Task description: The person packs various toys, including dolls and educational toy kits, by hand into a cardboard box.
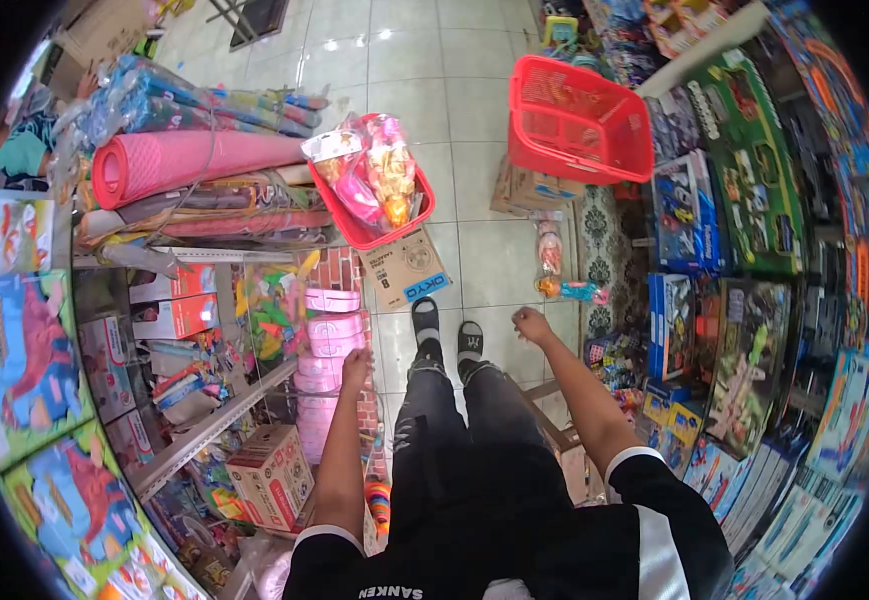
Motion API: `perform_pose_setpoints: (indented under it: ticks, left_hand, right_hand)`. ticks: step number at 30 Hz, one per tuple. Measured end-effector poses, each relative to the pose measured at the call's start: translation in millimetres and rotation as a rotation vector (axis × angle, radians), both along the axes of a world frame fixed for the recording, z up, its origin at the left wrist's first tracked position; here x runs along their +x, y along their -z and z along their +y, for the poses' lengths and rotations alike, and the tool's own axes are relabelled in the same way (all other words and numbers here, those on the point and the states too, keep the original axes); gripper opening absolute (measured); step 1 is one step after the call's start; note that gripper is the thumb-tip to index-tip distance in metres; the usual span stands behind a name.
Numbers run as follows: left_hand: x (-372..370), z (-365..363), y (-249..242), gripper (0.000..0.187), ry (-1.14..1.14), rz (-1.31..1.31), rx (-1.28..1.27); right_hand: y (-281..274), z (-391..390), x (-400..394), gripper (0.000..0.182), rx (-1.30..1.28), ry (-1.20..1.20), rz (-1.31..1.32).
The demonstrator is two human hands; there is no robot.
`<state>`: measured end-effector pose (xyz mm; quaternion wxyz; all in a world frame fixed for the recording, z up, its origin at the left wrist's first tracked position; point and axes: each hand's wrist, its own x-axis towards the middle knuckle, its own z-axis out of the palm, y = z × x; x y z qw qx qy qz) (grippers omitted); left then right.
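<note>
My left hand (pixel 357 368) hangs beside a stack of pink boxes (pixel 333 335) on the left shelf. Its fingers are loosely bent, and nothing shows in them. Over the tiled floor on the other side, my right hand (pixel 531 325) is empty too, with its fingers half curled and slightly apart. Ahead of my feet, a red basket (pixel 383 240) holds a plastic-wrapped doll (pixel 392 165) and a bagged pink toy (pixel 358 195). It sits by a cardboard box (pixel 403 265). Near my right hand, packaged toys (pixel 552 250) lie on the floor.
A second red basket (pixel 610 165) rests on cardboard boxes (pixel 530 190) at the right. Rolled pink mats (pixel 200 165) jut out from the left. Shelves of boxed toys line both sides, including a green boxed set (pixel 750 150). The tiled aisle (pixel 395 75) runs ahead.
</note>
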<state>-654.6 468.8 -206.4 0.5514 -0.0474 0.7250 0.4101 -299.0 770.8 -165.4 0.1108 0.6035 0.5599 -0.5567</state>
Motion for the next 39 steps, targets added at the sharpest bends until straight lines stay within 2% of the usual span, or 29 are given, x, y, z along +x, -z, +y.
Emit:
perform_pose_setpoints:
  ticks: [2, 4, 6, 7, 9, 10, 12, 14, 16, 18, 20, 21, 22, 24, 26, 28, 29, 30, 32, 33, 34, 36, 37, 38, 39]
  left_hand:
    - [-17.7, 35.8, 27.6, 0.016, -0.033, 0.088, 0.108]
    - [-34.9, 64.6, 41.0, 0.026, 0.004, 0.041, 0.105]
    - [-49.2, 99.4, 50.8, 0.039, 0.067, 0.132, 0.058]
    - [-58.2, 118.7, 58.1, 0.039, 0.051, 0.124, 0.055]
    - [-74.8, 153.3, 74.2, 0.048, -0.138, 0.098, 0.041]
    - [-79.7, 168.0, 80.2, 0.048, -0.143, 0.083, 0.032]
    - [-92.0, 195.2, 89.6, 0.057, -0.290, 0.091, 0.140]
    - [-103.9, 212.6, 93.5, 0.057, -0.238, 0.026, 0.159]
    - [-111.7, 225.6, 109.9, 0.057, -0.190, -0.027, 0.184]
    - [-111.1, 233.7, 121.9, 0.047, -0.341, -0.144, 0.303]
    - [-113.1, 241.7, 129.5, 0.040, -0.418, -0.153, 0.326]
    - [-114.8, 242.8, 133.5, 0.033, -0.418, -0.147, 0.359]
    - [-115.2, 241.7, 135.4, 0.025, -0.417, -0.140, 0.391]
    - [-112.7, 237.8, 129.3, 0.022, -0.435, -0.139, 0.351]
    - [-103.4, 228.7, 114.3, 0.018, -0.442, -0.148, 0.310]
    - [-88.5, 210.0, 94.5, 0.025, -0.374, -0.139, 0.295]
    - [-79.2, 202.6, 80.3, 0.022, -0.380, -0.114, 0.240]
    - [-70.0, 195.1, 59.5, 0.019, -0.378, -0.089, 0.184]
    - [-51.9, 166.5, 53.5, 0.025, -0.364, -0.061, 0.220]
    - [-48.8, 149.0, 49.4, 0.027, -0.300, -0.096, 0.172]
    - [-45.8, 130.6, 45.7, 0.030, -0.233, -0.129, 0.123]
    - [-32.0, 99.3, 42.5, 0.029, -0.157, -0.063, 0.220]
    - [-25.0, 88.1, 31.6, 0.027, -0.093, -0.068, 0.184]
    - [-18.7, 82.0, 19.1, 0.025, -0.029, -0.068, 0.152]
    - [-10.7, 86.0, -4.7, 0.025, 0.014, -0.075, 0.171]
  right_hand:
    - [18.4, 26.3, -46.6, 0.027, 0.127, -0.136, 0.028]
    - [25.0, 40.9, -89.5, 0.028, 0.106, -0.148, 0.008]
    - [34.0, 54.5, -132.5, 0.030, 0.105, -0.169, -0.011]
    - [42.4, 61.2, -154.7, 0.035, -0.032, -0.019, 0.046]
    - [53.4, 74.6, -199.8, 0.049, -0.263, 0.240, 0.202]
    - [54.7, 78.6, -220.3, 0.058, -0.362, 0.348, 0.298]
    - [64.0, 85.1, -260.8, 0.063, -0.368, 0.391, 0.313]
    - [83.7, 85.8, -287.5, 0.067, -0.370, 0.426, 0.341]
    - [99.9, 86.0, -308.2, 0.064, -0.412, 0.431, 0.349]
    - [116.6, 85.0, -318.9, 0.060, -0.425, 0.445, 0.307]
    - [133.8, 86.1, -325.7, 0.048, -0.393, 0.533, 0.400]
    - [134.2, 86.8, -331.3, 0.033, -0.340, 0.635, 0.388]
    - [131.7, 82.8, -332.8, 0.033, -0.340, 0.643, 0.384]
    - [122.3, 81.0, -337.7, 0.023, -0.260, 0.841, 0.433]
    - [105.6, 71.2, -327.3, 0.021, -0.249, 0.881, 0.424]
    - [90.9, 55.1, -303.4, 0.022, -0.202, 0.789, 0.358]
    - [84.1, 44.9, -286.7, 0.031, -0.234, 0.737, 0.354]
    - [67.9, 34.1, -276.3, 0.031, -0.223, 0.764, 0.356]
    - [30.1, 16.7, -256.9, 0.043, -0.151, 0.802, 0.203]
    - [40.2, 5.3, -232.3, 0.069, -0.135, 0.873, 0.219]
    - [42.2, -2.8, -206.3, 0.069, -0.119, 0.914, 0.217]
    - [36.8, -19.6, -152.9, 0.085, 0.188, 0.527, 0.000]
    - [31.8, -27.8, -128.4, 0.085, 0.195, 0.338, -0.044]
    - [33.3, -42.8, -104.0, 0.085, 0.213, 0.382, -0.050]
    - [38.6, -62.2, -81.0, 0.080, 0.205, 0.251, 0.040]
